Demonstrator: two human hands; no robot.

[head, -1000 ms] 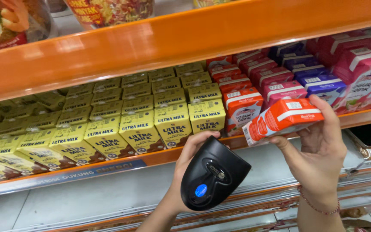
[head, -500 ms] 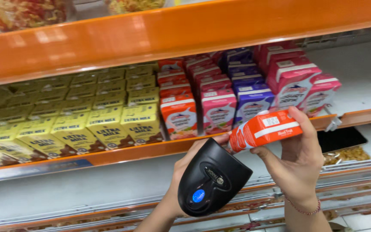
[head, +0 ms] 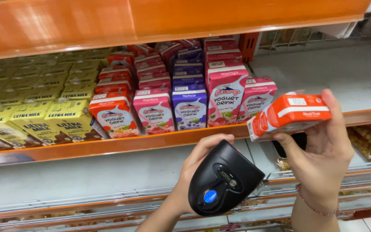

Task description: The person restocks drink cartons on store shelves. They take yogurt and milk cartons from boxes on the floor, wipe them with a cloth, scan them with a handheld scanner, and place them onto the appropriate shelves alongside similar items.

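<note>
My right hand (head: 320,154) holds a small orange and white drink carton (head: 289,114) on its side, in front of the shelf edge at the right. My left hand (head: 198,165) grips a black handheld scanner (head: 223,184) with a blue button, its head pointing up towards the carton. The scanner sits just left of and below the carton, apart from it.
An orange shelf (head: 121,144) carries rows of yellow milk cartons (head: 48,116) at the left and red, pink and purple yogurt drink cartons (head: 190,105) in the middle. The shelf's right part (head: 336,73) is bare grey. Another orange shelf (head: 151,19) hangs above. Snack packs (head: 370,141) lie lower right.
The view has swung right, so the shelf goods have slid left. The carton and scanner stay in my hands, and the carton has shifted right, away from the scanner.
</note>
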